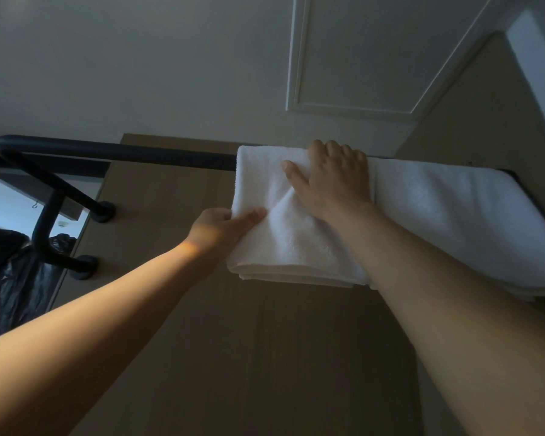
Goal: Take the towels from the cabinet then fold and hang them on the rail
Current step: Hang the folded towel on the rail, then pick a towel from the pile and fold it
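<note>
Rail partly hidden under folded towel; second towel cut by edge.

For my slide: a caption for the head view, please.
Left hand pinches, right hand presses a folded towel on the black rail.

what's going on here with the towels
A person is hanging a folded white towel over the black rail. The left hand pinches the towel's left edge, thumb on the front. The right hand lies spread on the towel near the top, where it goes over the rail. A second white towel already hangs on the rail just to the right.
</note>
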Demonstrator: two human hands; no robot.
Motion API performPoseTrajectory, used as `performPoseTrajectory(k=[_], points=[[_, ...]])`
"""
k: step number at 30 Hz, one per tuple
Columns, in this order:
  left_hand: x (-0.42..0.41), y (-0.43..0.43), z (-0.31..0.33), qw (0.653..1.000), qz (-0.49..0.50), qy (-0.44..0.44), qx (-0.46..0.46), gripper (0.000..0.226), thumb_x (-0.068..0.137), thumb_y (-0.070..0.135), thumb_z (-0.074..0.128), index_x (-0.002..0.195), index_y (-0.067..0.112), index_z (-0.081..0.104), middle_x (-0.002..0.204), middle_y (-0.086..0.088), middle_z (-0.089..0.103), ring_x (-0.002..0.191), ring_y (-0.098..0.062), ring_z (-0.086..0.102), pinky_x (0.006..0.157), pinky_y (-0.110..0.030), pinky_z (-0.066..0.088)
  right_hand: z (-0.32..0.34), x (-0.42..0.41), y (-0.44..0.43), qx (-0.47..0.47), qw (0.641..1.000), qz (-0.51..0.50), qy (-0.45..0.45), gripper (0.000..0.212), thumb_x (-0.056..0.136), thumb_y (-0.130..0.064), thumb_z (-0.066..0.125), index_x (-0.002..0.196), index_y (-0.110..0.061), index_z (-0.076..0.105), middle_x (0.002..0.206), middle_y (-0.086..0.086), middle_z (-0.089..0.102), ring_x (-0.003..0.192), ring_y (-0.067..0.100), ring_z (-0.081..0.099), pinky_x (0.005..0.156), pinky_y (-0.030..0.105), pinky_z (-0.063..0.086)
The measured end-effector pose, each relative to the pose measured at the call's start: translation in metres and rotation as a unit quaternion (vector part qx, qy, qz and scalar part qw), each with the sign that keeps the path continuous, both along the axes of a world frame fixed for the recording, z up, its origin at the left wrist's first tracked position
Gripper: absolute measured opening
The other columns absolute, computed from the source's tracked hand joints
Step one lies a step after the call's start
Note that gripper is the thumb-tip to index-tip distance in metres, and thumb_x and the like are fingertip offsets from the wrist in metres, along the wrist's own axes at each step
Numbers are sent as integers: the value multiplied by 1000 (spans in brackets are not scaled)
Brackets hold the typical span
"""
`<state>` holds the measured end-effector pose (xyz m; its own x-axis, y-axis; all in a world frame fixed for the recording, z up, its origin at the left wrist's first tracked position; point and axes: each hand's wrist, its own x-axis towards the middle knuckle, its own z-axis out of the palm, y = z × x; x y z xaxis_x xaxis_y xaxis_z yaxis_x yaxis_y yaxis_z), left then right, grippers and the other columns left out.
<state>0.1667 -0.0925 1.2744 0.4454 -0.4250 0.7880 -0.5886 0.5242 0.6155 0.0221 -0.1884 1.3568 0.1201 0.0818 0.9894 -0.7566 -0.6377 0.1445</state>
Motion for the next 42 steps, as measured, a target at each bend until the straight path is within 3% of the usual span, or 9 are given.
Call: performPoseTrajectory(k=[4, 7, 10, 15, 18, 21, 26, 35, 42], points=[[3, 0, -9, 1000, -10, 19, 9, 45, 79, 43, 75, 94, 1, 72, 94, -16, 74, 89, -35, 71, 85, -53, 57, -7, -4, 5, 32, 999, 2, 21, 60, 96, -57, 34, 131, -10, 46, 134, 16, 51, 125, 33, 44, 109, 45, 27], [3, 2, -18, 999, -28, 33, 20, 50, 75, 41, 80, 99, -2, 70, 100, -21, 72, 96, -40, 69, 89, -56, 54, -33, -10, 3, 51, 997, 23, 47, 72, 98, -53, 32, 155, -12, 14, 161, 15, 13, 149, 29, 10, 122, 47, 5], [5, 5, -28, 998, -27, 36, 31, 43, 76, 36, 80, 99, 1, 71, 100, -21, 72, 91, -34, 70, 90, -50, 56, -83, -15, -4, 53, 994, 37, 91, 67, 100, -50, 26, 157, -21, 4, 164, 9, -9, 151, 23, -8, 122, 46, -1], [9, 6, -40, 997, -59, 38, 29, 31, 85, 25, 73, 103, 1, 69, 82, -7, 69, 67, -11, 67, 74, -28, 60, -146, -15, -5, 111, 978, 64, 167, 60, 102, -38, 33, 156, -27, 11, 164, 4, -1, 151, 20, -1, 122, 47, 7], [7, 8, -55, 998, -47, 32, 27, 24, 87, 25, 72, 97, 3, 70, 87, -14, 69, 77, -19, 66, 86, -39, 58, -164, -19, -1, 119, 976, 38, 179, 58, 100, -36, 40, 154, -23, 22, 163, 5, 14, 149, 21, 14, 119, 42, 19], [6, 16, -85, 998, -5, 15, 67, 42, 77, 37, 78, 94, 0, 70, 91, -21, 72, 84, -27, 70, 90, -49, 56, -189, -23, 10, 149, 972, 67, 169, 50, 95, -34, 50, 141, -16, 47, 153, 8, 37, 138, 25, 37, 113, 37, 32], [1, 33, -180, 962, 117, -160, 188, 31, 76, 38, 79, 97, 19, 67, 87, 6, 72, 83, -6, 68, 77, -25, 54, -269, -26, 28, 236, 947, 127, 175, 37, 90, -31, 60, 124, -17, 61, 125, 4, 59, 116, 24, 55, 97, 33, 44], [-14, 65, -407, 857, 119, -272, 420, 39, 86, 42, 65, 118, 22, 58, 113, 4, 62, 98, -12, 61, 84, -26, 48, -484, -41, 49, 467, 822, 76, 317, 34, 90, -39, 61, 122, -29, 60, 117, -7, 63, 108, 14, 59, 85, 28, 45], [-44, 90, -526, 795, 104, -219, 556, 40, 90, 45, 58, 123, 22, 54, 117, 2, 58, 104, -15, 59, 85, -24, 46, -600, -65, 62, 622, 707, 99, 321, 31, 89, -36, 65, 120, -28, 62, 115, -10, 64, 106, 8, 59, 88, 24, 47]])
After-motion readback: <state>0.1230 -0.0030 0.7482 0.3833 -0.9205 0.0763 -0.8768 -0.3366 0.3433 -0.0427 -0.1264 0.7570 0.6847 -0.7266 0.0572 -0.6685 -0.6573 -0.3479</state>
